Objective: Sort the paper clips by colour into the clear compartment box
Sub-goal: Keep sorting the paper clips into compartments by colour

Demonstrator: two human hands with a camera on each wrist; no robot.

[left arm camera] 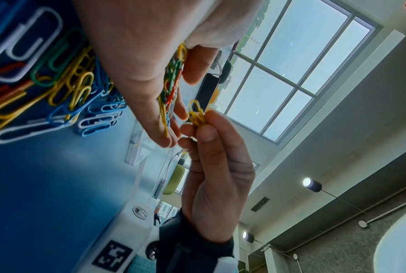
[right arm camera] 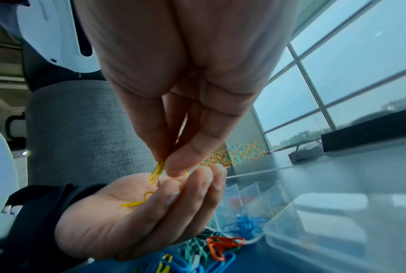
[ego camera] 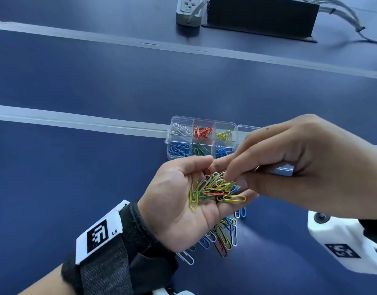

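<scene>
The desk (ego camera: 77,86) is covered in dark blue, and the clear compartment box (ego camera: 201,137) lies on it near the middle, across a pale strip that runs from the left edge. Its lid (ego camera: 247,129) is folded open to the right (largely hidden behind the right hand). Six compartments are shown, and all are partly filled: white, red and yellow clips along the far row; blue, green and blue again along the near row. Whether the two blue lots differ in shade cannot be told.

The left hand (ego camera: 183,201) is held palm up above the desk, just in front of the box, its fingers loosely cupped under a mixed handful of clips (ego camera: 217,191): yellow, white, red, green and blue together. The right hand (ego camera: 294,158) is brought over that palm, and several yellow clips (left arm camera: 197,116) are pinched between its thumb and fingertips, as shown in both wrist views.

A loose pile of unsorted clips (ego camera: 223,235) lies on the desk beneath the left hand, toward the near edge, with a single white clip (ego camera: 186,257) just beside the wrist.

Sorting is judged to be under way but well short of complete: every colour has been started, while the handful and the desk pile are yet to be distributed. The pinched yellow clips are judged to be intended for the far right compartment.
</scene>
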